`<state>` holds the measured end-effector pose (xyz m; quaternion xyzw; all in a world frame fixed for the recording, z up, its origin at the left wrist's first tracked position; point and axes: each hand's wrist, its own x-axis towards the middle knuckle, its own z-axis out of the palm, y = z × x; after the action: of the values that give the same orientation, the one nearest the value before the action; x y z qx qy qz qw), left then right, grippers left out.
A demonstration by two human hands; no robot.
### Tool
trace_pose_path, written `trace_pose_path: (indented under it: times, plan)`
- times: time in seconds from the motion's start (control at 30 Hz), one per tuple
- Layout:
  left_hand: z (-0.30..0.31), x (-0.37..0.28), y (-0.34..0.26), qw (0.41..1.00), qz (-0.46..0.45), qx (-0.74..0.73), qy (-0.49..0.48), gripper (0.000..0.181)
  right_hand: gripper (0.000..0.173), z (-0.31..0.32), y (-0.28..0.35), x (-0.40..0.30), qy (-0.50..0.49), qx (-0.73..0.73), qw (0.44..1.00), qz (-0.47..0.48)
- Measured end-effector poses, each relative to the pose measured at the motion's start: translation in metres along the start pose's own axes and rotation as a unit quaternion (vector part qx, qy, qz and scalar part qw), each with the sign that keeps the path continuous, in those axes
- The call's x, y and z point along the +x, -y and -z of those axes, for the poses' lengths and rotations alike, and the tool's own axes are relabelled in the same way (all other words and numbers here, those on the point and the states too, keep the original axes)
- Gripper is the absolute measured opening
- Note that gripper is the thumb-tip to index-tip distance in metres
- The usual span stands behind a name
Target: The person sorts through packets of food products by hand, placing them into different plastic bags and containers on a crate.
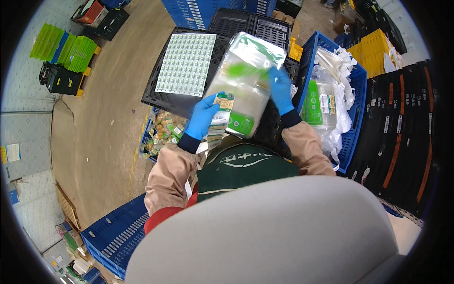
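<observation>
My left hand, in a blue glove, holds a strip of printed labels that hangs down towards my apron. My right hand, also gloved in blue, pinches a clear plastic bag by its green-printed part, which is blurred by motion. Beneath it lies a stack of clear bags with green print and a silvery upper end. To the left, a sheet of small stickers rests flat on an upturned black plastic crate.
A blue crate on the right holds bags, one bearing labels. Below left, another crate holds packed produce. Stacked black crates stand far right, blue crates ahead and more blue crates behind left. Concrete floor extends left.
</observation>
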<state>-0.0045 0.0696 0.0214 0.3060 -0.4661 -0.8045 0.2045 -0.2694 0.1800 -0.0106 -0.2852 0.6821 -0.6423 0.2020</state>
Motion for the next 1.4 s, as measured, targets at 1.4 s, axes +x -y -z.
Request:
trace_pose_path:
  times: [1.4]
  plan:
    - [-0.015, 0.02, -0.005, 0.929, 0.138, 0.308, 0.155, 0.049, 0.042, -0.04, 0.004, -0.035, 0.286, -0.363, 0.886, 0.047]
